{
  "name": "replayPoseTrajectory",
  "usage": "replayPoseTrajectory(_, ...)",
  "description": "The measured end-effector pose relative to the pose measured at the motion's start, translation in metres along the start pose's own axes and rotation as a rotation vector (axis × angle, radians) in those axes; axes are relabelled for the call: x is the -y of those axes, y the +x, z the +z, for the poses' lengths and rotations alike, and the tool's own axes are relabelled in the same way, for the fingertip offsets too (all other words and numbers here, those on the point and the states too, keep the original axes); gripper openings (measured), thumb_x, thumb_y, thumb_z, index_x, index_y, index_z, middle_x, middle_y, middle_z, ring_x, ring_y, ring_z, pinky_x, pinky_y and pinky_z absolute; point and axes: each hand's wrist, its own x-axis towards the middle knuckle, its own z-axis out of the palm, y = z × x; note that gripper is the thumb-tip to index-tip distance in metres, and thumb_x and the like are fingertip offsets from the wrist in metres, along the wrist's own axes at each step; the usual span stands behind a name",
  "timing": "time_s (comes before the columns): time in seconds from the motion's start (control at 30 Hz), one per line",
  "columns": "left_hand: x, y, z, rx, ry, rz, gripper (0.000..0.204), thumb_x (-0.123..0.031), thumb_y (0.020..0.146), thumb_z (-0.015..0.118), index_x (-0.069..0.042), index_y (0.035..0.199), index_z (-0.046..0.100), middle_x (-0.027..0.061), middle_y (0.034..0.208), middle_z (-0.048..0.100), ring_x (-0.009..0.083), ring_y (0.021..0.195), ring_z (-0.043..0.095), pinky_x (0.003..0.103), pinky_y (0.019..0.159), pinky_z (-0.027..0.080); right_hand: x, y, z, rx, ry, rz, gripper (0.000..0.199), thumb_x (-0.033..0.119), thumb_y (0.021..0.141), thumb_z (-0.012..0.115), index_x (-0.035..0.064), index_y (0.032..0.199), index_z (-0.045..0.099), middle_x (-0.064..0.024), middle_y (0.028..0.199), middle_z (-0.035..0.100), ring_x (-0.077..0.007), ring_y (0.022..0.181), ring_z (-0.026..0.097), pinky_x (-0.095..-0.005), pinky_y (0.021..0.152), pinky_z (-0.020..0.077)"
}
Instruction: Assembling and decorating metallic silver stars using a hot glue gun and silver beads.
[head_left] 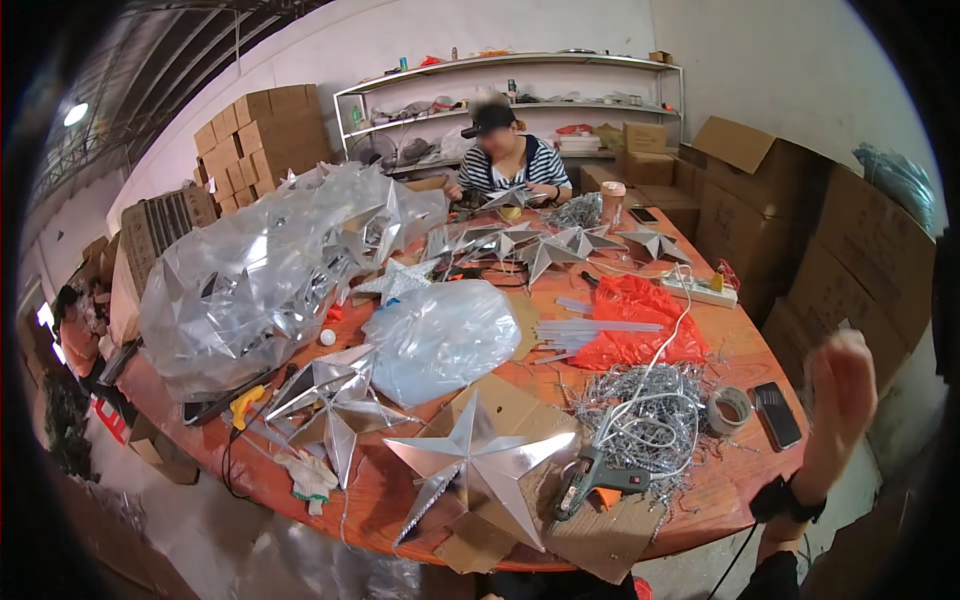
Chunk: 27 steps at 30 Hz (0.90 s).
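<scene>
My right hand (843, 378) is raised at the right, above the floor beyond the table edge, with a dark band on the wrist. Its fingers are smeared, so whether it holds anything is unclear. My left hand is out of sight. On cardboard (605, 545) at the near edge lies a large silver star (480, 470), one lower arm edged with tinsel. Beside it a glue gun (590, 482) rests against a heap of silver tinsel (650, 410), a white cord looping over the heap. A tape roll (729, 410) and a phone (777, 416) lie nearest my right hand.
Clear glue sticks (600, 328) lie by a red plastic bag (650, 315), near a power strip (700, 290). Plastic bags (260, 270) cover the left side. Across the table (375, 510) a person (510, 165) handles a star. Cardboard boxes (850, 240) stand at right.
</scene>
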Motion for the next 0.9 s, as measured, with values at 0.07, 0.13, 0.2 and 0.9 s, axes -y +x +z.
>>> replayPoseTrajectory(0.07, -0.009, 0.004, 0.0, 0.037, -0.083, 0.099, 0.022, -0.005, 0.09, 0.04, 0.003, 0.075, 0.054, 0.0087, 0.065, 0.046, 0.0161, 0.053, 0.042, 0.028, 0.05, 0.033, 0.026, -0.015, -0.002, 0.16, 0.32, -0.031, 0.013, -0.004, 0.084, 0.059, -0.0012, 0.097, 0.058, -0.0108, 0.1, 0.055, -0.0133, 0.093, 0.053, -0.0234, 0.076, 0.0443)
replayPoseTrajectory(0.13, -0.018, -0.005, -0.004, 0.018, -0.061, 0.153, 0.024, -0.008, 0.091, 0.042, 0.003, 0.075, 0.055, 0.0095, 0.067, 0.049, 0.0167, 0.052, 0.043, 0.028, 0.05, 0.034, 0.024, -0.017, 0.018, 0.621, 0.667, -0.041, 0.014, -0.001, 0.086, 0.059, -0.0009, 0.099, 0.06, -0.0138, 0.101, 0.058, -0.0178, 0.091, 0.058, -0.0277, 0.074, 0.0466)
replayPoseTrajectory(0.2, -0.022, 0.004, 0.009, 0.061, -0.117, 0.111, 0.028, -0.013, 0.094, 0.041, 0.004, 0.081, 0.059, 0.0095, 0.067, 0.05, 0.016, 0.052, 0.043, 0.028, 0.05, 0.035, 0.06, 0.005, 0.019, 1.122, 0.738, -0.017, 0.015, 0.001, 0.087, 0.059, -0.0007, 0.102, 0.063, -0.0168, 0.103, 0.061, -0.0223, 0.089, 0.062, -0.0319, 0.072, 0.0488)
replayPoseTrajectory(0.9, -0.007, -0.006, 0.026, 0.177, 0.043, -0.216, 0.035, -0.028, 0.093, 0.058, -0.001, 0.071, 0.055, 0.0069, 0.065, 0.058, 0.0129, 0.057, 0.053, 0.027, 0.055, 0.042, 0.027, -0.083, 0.093, 1.49, 0.98, 0.207, 0.014, 0.012, 0.091, 0.057, 0.0006, 0.099, 0.056, -0.0149, 0.09, 0.058, -0.0286, 0.08, 0.058, -0.037, 0.069, 0.0457)
